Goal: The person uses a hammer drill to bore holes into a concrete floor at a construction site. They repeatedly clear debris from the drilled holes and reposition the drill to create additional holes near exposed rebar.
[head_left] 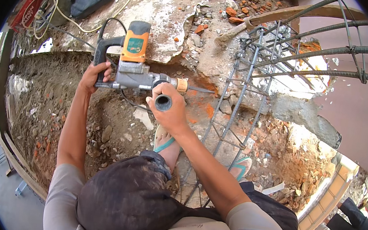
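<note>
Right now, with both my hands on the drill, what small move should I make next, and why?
I'd probably swing the drill slightly so its bit aims clear of the steel bars: they lie just past its tip. Your left hand holds the rear handle and your right hand the side handle, so steering looks manageable.

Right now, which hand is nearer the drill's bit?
The right hand, closed around the side handle; the left hand is farther back, on the black rear handle.
</note>
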Demonstrator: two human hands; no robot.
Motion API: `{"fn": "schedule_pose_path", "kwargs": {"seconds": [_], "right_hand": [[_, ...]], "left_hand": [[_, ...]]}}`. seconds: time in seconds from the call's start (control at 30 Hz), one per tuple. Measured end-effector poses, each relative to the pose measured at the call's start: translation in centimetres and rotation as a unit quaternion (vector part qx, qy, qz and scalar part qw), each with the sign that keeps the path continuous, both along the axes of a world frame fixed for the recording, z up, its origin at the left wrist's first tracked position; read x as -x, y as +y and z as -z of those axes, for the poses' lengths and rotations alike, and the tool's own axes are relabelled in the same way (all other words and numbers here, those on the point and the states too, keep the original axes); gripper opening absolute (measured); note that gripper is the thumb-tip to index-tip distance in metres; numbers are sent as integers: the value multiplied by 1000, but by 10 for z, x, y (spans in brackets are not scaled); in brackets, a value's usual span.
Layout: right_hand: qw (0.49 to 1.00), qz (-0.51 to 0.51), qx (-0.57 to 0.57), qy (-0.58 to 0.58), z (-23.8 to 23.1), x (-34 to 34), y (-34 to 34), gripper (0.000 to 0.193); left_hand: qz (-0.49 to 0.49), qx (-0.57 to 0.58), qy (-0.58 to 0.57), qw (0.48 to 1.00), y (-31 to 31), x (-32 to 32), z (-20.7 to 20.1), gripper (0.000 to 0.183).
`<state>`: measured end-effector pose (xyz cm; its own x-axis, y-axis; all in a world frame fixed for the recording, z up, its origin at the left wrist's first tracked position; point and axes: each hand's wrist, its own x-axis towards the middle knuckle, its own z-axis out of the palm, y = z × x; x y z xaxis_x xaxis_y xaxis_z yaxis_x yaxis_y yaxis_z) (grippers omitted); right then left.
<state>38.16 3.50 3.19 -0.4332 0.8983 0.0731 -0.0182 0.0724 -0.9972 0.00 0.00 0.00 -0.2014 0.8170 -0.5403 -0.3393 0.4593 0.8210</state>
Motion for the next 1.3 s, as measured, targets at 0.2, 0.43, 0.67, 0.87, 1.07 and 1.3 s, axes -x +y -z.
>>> {"fn": "schedule_pose_path", "kwargs": {"seconds": [0.2,0.43,0.67,0.87,1.07,1.3], "right_hand": [[999,32,-25,11,3,-8,30,28],[998,56,19,37,-4,-9,19,32],[999,40,34,2,-3,-9,12,32],[995,58,79,-21,-2,-15,7,33],[997,64,26,-28,3,-15,-6,33],[995,92,27,-9,11,-24,-1,31]], "left_hand": [[60,-28,35,997,81,-10,-15,20],[46,13,-4,999,71,-21,-24,22],[8,43,-3,999,36,-23,-6,19],[8,40,-30,999,26,-31,12,17],[18,18,-22,999,34,-27,10,19],[30,13,-25,999,38,-43,16,18]]}}
